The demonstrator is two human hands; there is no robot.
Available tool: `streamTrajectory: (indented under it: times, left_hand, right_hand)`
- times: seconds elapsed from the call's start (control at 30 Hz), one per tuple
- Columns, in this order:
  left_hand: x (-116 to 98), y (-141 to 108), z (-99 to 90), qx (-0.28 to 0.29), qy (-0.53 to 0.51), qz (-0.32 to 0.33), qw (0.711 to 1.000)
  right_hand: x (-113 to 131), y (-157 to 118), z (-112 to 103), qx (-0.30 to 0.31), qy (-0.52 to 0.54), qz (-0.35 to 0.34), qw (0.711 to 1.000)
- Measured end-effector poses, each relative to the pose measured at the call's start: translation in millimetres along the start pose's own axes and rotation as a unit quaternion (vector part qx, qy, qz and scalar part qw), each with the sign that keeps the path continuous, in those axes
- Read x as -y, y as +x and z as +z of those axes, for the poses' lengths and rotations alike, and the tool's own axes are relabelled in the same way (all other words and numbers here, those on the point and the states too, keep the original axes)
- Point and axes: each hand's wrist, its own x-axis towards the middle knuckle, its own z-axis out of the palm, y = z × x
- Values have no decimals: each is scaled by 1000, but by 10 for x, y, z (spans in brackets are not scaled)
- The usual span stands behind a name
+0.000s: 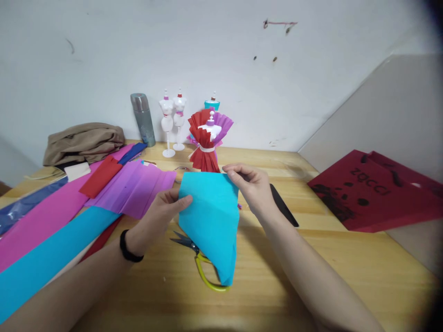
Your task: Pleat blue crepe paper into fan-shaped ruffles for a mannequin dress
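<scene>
So, there's a folded turquoise sheet point(209, 212) held up over the bench point(263, 286), just this side of the little mannequin in red and purple point(204, 159). The left hand's point(164, 207) grip is closed on its left edge, thumb in front. The right hand point(252, 184) pinches the top right corner. Yellow-handled scissors point(196, 251) lie partly hidden beneath the sheet.

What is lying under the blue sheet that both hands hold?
Scissors: their blades and part of the yellow handle show beside the blue sheet; the sheet hides the rest.
</scene>
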Motion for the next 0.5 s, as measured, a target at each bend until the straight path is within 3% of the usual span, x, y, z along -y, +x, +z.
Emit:
streamTrajectory:
  times: [0.13, 0.23, 0.37, 0.43, 0.5]
  left_hand:
    - [-47, 10, -24, -1, 8, 38, 999]
    - [-86, 21, -41, -27, 0, 68, 997]
    - [-114, 36, -68, -50, -18, 101, 993]
    - [-111, 41, -80, -38, -23, 108, 993]
    - [-105, 44, -89, -36, -16, 104, 994]
  right_hand:
    - [12, 27, -133, -18, -90, -23, 996]
    - [103, 11, -232, 47, -115, 44, 991]
    - [198, -36, -205, 196, -28, 154, 968]
    - [203, -54, -130, 196, 33, 175, 964]
    - [193, -65, -56, 155, 99, 191, 964]
